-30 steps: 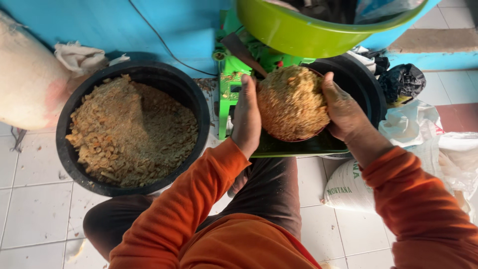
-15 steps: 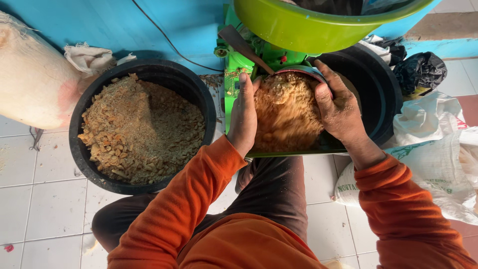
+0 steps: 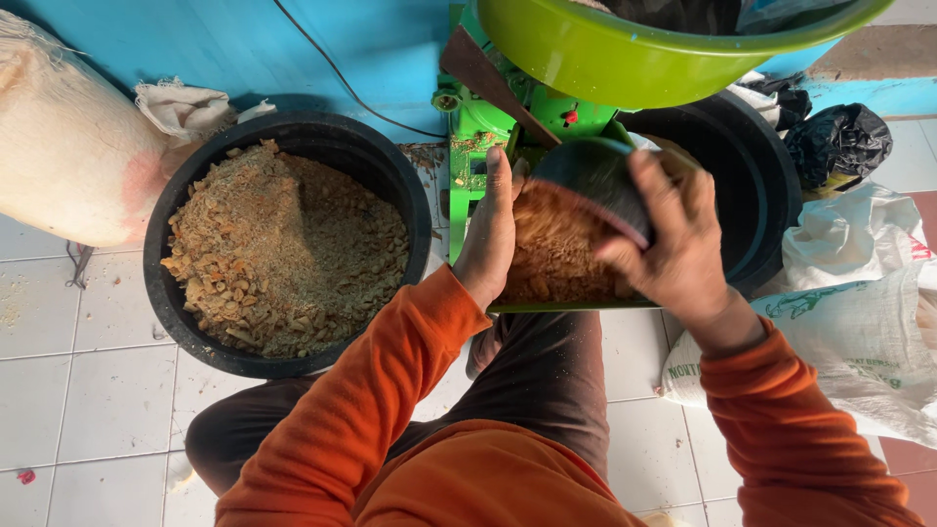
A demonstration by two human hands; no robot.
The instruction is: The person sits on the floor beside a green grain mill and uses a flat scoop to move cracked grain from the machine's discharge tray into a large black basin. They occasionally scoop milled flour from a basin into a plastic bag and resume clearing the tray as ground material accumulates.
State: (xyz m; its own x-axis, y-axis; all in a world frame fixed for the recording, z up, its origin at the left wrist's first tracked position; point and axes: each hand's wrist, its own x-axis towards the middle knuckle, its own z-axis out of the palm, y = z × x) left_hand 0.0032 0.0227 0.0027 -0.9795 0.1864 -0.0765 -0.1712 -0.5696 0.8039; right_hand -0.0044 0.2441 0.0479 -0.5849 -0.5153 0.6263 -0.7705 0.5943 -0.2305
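- Down on the white tiled floor (image 3: 88, 390), someone in orange sleeves is crouched in front of a bright green grinding machine (image 3: 488, 122) that stands against a blue wall (image 3: 244, 39).
- right hand (image 3: 673, 244): fingers spread and curled over the back of a dark round scoop bowl (image 3: 590, 181), which is tipped right over, mouth down, over the brown mash.
- left hand (image 3: 493, 229): flat, fingers pressed together and pointing up, set edge-on against the left side of that heap of brown crumbly feed (image 3: 551, 254), like a little wall. It pinches nothing.
- The feed sits on a green tray (image 3: 571, 306) at the machine's front, right between the two hands, just above the person's knees.
- How far along, my guess: the bowl looks emptied or close to it, since I can't see anything left inside from this angle. The pile is out but not yet spread or pushed anywhere.
- Left of the machine, a big black tub (image 3: 288, 244) holds a mound of the same coarse brown stuff, more than half full, so plenty still sits there.
- A second black tub (image 3: 756, 185) to the right looks empty, though most of it is hidden.
- Overhead a lime green basin (image 3: 634, 59) tops the machine; a stuffed pale sack (image 3: 68, 146) is far left, white woven bags (image 3: 849, 322) are on the right.
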